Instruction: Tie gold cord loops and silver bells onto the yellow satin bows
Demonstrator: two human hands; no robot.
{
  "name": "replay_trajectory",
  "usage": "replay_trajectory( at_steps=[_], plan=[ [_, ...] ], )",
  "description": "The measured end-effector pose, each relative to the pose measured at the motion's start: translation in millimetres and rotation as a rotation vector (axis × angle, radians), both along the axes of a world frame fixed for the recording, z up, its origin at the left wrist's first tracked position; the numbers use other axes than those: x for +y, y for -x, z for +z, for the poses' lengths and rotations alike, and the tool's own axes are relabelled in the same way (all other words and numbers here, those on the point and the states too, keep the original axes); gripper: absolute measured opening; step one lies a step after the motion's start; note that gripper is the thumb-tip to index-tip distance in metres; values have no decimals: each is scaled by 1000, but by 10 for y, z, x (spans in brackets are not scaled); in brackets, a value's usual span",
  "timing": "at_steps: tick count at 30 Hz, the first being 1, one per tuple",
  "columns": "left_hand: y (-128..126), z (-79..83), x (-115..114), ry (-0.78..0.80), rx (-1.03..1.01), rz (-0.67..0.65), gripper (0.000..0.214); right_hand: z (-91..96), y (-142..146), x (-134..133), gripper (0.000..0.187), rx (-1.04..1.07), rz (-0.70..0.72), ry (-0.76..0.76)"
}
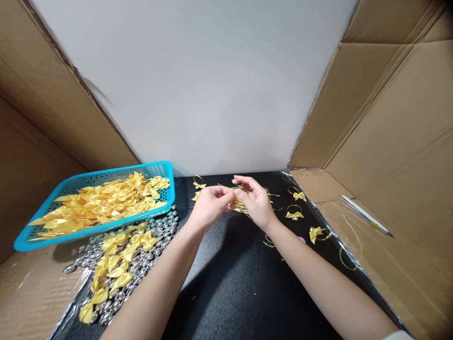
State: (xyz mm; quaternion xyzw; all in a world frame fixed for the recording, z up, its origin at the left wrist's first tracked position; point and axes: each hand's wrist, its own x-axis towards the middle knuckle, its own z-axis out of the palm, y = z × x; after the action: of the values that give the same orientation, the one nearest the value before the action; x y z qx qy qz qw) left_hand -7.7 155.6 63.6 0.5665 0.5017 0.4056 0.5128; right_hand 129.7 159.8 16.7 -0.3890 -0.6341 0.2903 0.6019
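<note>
Over the far middle of the black table, my left hand (213, 204) and my right hand (255, 200) meet with fingertips pinched. Between them shows a small yellow piece (234, 200), mostly hidden by the fingers, so its kind is unclear. The other fingers of my right hand are loosely curled. Just behind and under the hands lies a pile of thin gold cords (242, 207). Beside my left hand is a yellow bow with a cord loop (199, 184). To the right of my right hand lie more looped bows (294, 215), some with a silvery bead.
A blue basket (172, 189) full of yellow satin bows stands at the left. Silvery beads (166, 226) and loose bows (122, 276) spread before it. A pen-like white tool (366, 216) lies on cardboard at the right. Cardboard walls (399, 118) and a white panel (212, 85) surround the table.
</note>
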Motion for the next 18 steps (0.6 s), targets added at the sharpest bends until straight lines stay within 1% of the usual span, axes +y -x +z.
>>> replay_trajectory(
  at_steps=[1, 2, 4, 5, 7, 10, 12, 15, 17, 18],
  plan=[
    [6, 13, -2, -7, -8, 7, 12, 6, -13, 14, 28, 29, 56, 16],
    [11, 29, -4, -12, -14, 10, 10, 11, -24, 26, 30, 57, 116, 33],
    [21, 65, -15, -17, -18, 4, 10, 21, -43, 45, 23, 94, 212, 61],
    [24, 84, -23, -20, -17, -6, 11, 27, -53, 52, 18, 98, 235, 65],
    [26, 118, -43, -23, -12, -29, 14, 46, -73, 58, 12, 87, 235, 50],
    [28, 139, -62, -19, 3, -52, 14, 91, -100, 39, 7, 68, 231, 14],
    [30, 131, -60, -17, 14, -53, 14, 125, -100, 5, 9, -1, 176, -58],
    [35, 106, -46, -22, 30, -41, 15, 161, -68, -65, 14, -165, 1, -213],
    [36, 95, -41, -33, 42, -38, 14, 166, -38, -105, 16, -223, -86, -268],
    [35, 92, -41, -39, 47, -41, 14, 163, -26, -120, 17, -234, -106, -281]
  ],
)
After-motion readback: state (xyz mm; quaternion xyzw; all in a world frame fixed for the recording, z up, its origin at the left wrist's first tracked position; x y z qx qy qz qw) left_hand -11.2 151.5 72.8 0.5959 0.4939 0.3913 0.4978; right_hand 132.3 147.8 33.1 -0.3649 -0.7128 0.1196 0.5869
